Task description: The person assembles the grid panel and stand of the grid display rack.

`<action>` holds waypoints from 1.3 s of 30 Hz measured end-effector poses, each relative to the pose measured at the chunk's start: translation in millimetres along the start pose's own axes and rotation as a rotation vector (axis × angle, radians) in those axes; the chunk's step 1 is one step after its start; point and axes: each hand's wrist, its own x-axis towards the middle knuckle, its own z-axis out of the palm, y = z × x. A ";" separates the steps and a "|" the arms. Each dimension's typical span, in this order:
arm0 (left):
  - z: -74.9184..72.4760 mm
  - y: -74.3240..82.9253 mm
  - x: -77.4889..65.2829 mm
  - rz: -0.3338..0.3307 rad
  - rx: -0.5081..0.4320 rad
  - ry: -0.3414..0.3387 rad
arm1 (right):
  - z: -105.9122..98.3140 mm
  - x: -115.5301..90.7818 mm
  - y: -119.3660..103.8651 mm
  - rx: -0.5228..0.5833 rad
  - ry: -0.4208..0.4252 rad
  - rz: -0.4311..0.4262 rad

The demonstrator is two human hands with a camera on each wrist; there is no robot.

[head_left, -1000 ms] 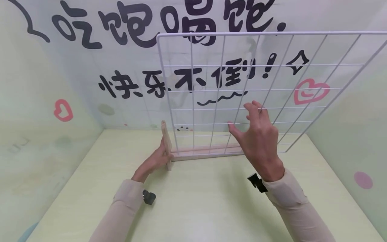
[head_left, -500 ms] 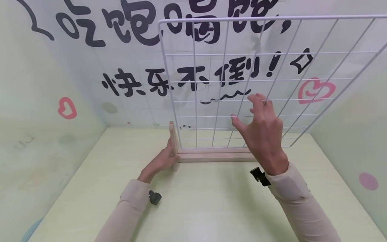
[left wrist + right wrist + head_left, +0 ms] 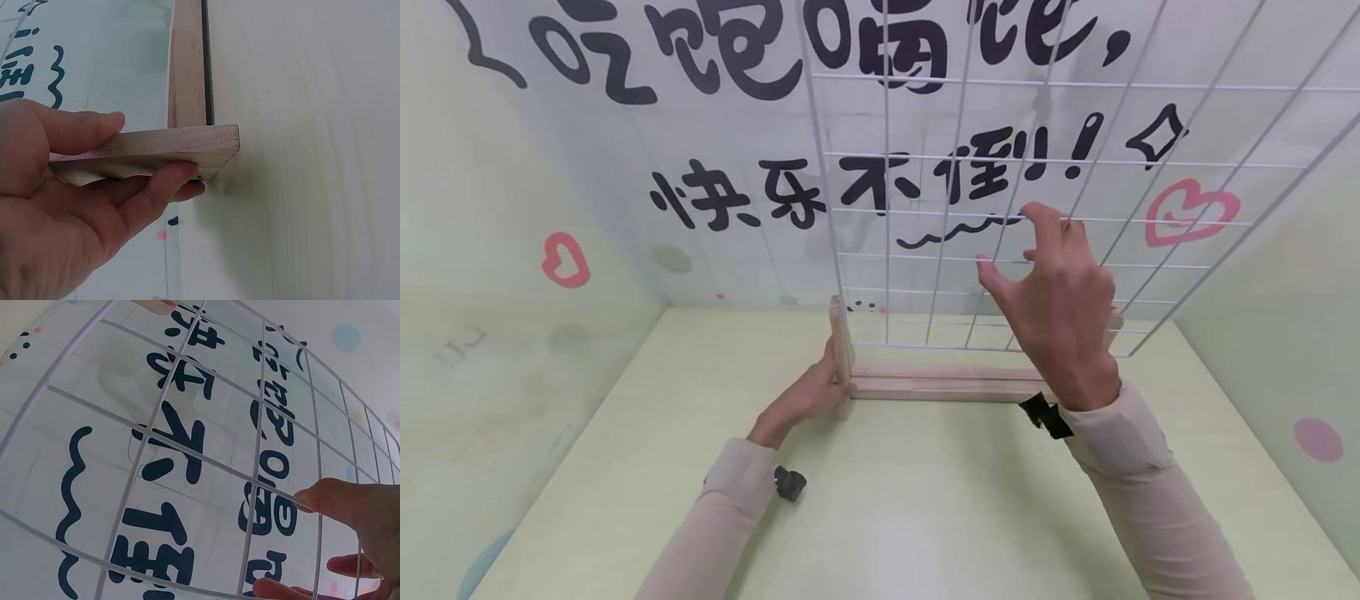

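A white wire grid panel (image 3: 887, 153) stands tilted in the head view, its top beyond the frame. My right hand (image 3: 1063, 308) grips its wires, thumb apart from the curled fingers; in the right wrist view the thumb (image 3: 331, 499) lies at a wire. The panel's bottom wire appears just above a long pale wooden bar (image 3: 951, 388). At the bar's left end my left hand (image 3: 808, 390) holds an upright wooden end piece (image 3: 841, 337), pinched between thumb and fingers in the left wrist view. Another wooden end piece (image 3: 1116, 322) shows partly behind my right wrist.
The bar rests on a pale yellow-green table (image 3: 895, 500). A back wall with large black lettering (image 3: 790, 196) rises behind it, and side walls with painted hearts (image 3: 566, 260) flank the table. Each wrist carries a small black device (image 3: 790, 483).
The grid panel has risen with my right hand, its top edge leaving the head view and a gap showing above the bar. The wooden frame and left hand have shifted slightly right.
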 end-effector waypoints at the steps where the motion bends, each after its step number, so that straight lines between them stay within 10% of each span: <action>1: 0.2 0.3 0.3 0.001 -0.001 -0.003 | -0.2 0.9 -0.2 0.001 -0.002 -0.001; 39: 9.8 10.0 -10.6 -0.080 0.021 -0.002 | 0.8 34.3 -5.5 0.049 0.048 0.046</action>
